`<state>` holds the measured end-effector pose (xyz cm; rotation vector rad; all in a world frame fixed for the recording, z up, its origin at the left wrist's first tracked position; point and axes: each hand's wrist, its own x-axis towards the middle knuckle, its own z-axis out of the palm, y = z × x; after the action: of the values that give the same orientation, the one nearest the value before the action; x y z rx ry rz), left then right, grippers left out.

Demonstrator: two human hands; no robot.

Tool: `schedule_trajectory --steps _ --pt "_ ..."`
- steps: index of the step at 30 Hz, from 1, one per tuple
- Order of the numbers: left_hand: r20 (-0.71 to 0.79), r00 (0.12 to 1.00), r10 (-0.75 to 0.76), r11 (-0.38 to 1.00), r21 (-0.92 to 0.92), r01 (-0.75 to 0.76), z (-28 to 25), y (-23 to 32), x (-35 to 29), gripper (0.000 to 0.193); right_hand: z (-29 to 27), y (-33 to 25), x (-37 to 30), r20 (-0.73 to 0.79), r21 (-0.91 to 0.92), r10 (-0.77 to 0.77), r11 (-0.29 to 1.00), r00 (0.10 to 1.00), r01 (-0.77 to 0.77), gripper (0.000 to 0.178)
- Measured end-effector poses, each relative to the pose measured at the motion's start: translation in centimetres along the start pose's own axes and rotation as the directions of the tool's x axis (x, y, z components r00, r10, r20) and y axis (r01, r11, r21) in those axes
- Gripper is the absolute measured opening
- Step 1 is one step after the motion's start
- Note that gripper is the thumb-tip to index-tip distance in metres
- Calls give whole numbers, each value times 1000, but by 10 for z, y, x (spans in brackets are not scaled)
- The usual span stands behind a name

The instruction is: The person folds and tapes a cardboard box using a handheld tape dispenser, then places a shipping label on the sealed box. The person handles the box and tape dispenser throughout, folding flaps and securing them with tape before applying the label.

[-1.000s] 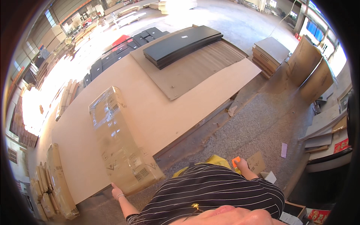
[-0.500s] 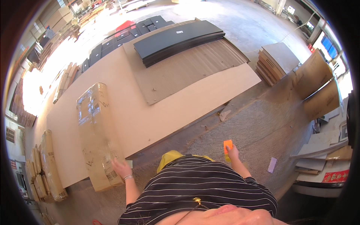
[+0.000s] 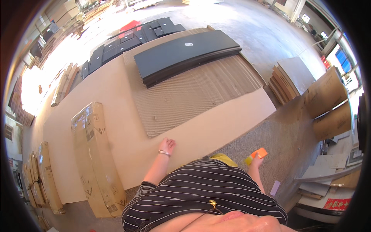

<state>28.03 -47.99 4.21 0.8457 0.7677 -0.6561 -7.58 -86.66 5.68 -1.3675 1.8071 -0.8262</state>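
Note:
My left hand is over the pale board, close to the near edge of the corrugated cardboard sheet. It looks empty, its fingers loosely bent and a little apart. On the right, my right hand is closed around a small orange and yellow object; its exact kind is unclear. A long cardboard box, sealed with clear tape, lies on the left part of the board. Dark grey panels are stacked on the corrugated sheet farther away.
More dark panels lie beyond the board. Wrapped long boxes stand at the left. A stack of boards and large brown cardboard rolls are to the right, with loose sheets nearer. A pale purple strip is on the floor.
My left hand has left the long box and moved right, over the board. My right hand, still holding the orange and yellow object, is slightly farther right. The view has shifted.

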Motion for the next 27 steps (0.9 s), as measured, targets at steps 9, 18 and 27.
schedule_trajectory --steps 9,18,27 --pt "-303 951 66 934 -317 -166 105 -34 50 72 189 -313 82 382 51 -790 535 479 843 57" --pt "-541 787 296 625 -513 -588 148 -40 33 28 507 -522 25 566 238 -783 -144 -258 960 67" --pt "-99 983 153 918 -354 -178 237 -108 4 33 520 -494 28 340 540 -872 -126 -352 832 66"
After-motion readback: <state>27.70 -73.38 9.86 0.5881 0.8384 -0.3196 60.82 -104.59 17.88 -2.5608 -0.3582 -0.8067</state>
